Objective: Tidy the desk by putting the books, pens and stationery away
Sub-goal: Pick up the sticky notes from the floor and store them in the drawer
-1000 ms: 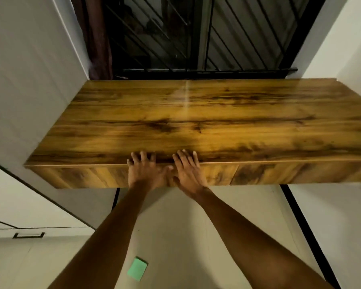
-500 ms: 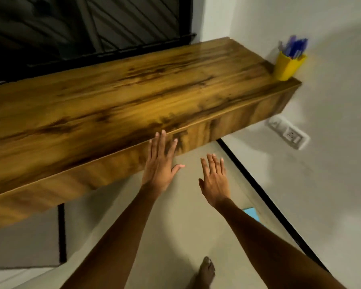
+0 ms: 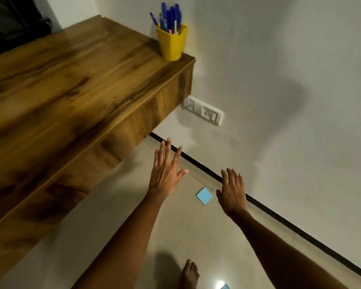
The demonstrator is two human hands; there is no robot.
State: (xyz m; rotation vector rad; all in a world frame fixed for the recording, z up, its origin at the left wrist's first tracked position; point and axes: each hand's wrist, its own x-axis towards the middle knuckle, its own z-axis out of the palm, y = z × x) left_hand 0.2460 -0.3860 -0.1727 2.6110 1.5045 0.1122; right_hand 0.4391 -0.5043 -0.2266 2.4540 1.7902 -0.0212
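A wall-mounted wooden desk (image 3: 75,84) fills the left of the view. At its far right corner stands a yellow cup (image 3: 171,43) holding several blue pens (image 3: 169,17). A blue sticky-note pad (image 3: 204,196) lies on the floor tiles between my hands. My left hand (image 3: 166,172) hovers in the air with straight spread fingers, off the desk's front edge. My right hand (image 3: 232,191) is held out flat beside the pad, fingers straight. Neither hand holds anything.
A white wall with a socket plate (image 3: 204,111) rises on the right, with a black skirting strip (image 3: 279,217) along the floor. My bare foot (image 3: 190,274) stands on the tiles at the bottom. Another blue scrap (image 3: 224,286) shows at the bottom edge.
Both hands left the desk's front edge and now hang open in the air. The view swung right, bringing the pen cup, socket and blue pad into sight.
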